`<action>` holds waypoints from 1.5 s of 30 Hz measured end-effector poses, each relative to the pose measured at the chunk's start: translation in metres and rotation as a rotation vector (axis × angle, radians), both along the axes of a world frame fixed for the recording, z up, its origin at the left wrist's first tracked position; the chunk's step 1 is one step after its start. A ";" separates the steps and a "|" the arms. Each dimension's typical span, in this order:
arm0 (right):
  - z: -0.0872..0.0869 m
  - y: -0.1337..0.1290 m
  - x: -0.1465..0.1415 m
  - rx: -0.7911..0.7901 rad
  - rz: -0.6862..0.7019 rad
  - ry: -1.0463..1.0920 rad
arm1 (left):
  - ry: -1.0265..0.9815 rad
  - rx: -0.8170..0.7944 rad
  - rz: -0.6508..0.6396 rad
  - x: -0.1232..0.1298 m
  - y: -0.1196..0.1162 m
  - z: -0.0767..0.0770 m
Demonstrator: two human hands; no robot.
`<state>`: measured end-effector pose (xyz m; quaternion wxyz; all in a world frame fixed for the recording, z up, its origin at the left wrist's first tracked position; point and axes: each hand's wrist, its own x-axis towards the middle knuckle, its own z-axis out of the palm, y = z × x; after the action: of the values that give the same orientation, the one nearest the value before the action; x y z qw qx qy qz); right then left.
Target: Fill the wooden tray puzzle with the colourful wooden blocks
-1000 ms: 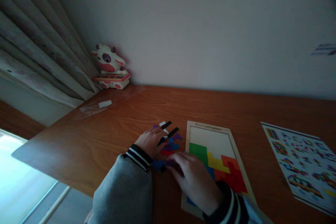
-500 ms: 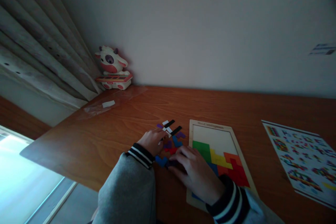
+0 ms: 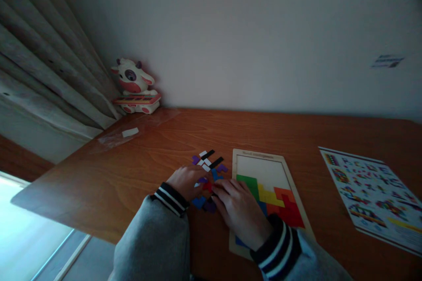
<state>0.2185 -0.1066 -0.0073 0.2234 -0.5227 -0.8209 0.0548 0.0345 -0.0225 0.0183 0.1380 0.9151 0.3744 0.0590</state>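
Observation:
A loose heap of flat puzzle pieces lies on the wooden table, left of a puzzle board that is partly filled with coloured pieces. My left hand rests at the heap's near left side, fingers bent and apart, beside a purple piece. My right hand reaches over the board's left edge. Its fingertips are closed at a red puzzle piece. Below the hands sit a blue piece and a dark purple piece. Black strips and white pieces lie at the far side.
A printed sheet of coloured pictures lies to the right of the board. At the back left corner stands a toy cow with a keyboard. Clear plastic with a white label is in front of it, near the curtain.
My right hand has moved up from the dark purple piece to the red one, leaving the dark piece on the table. My left hand has drawn back slightly, uncovering white pieces. The view has shifted a little.

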 end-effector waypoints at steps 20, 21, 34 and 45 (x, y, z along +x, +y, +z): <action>0.001 0.000 0.001 0.008 -0.044 -0.033 | -0.045 -0.028 -0.062 0.001 -0.003 0.004; 0.001 0.000 0.001 0.007 -0.047 -0.034 | -0.048 -0.027 -0.069 0.002 -0.003 0.004; -0.001 0.002 -0.001 0.004 -0.081 -0.021 | -0.051 -0.081 0.029 0.015 -0.006 0.004; -0.002 0.002 0.001 0.004 -0.103 0.032 | -0.116 -0.092 0.020 0.016 -0.011 0.008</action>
<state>0.2195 -0.1047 -0.0096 0.2401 -0.5628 -0.7893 0.0501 0.0509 -0.0332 0.0267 0.2006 0.8991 0.3770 0.0959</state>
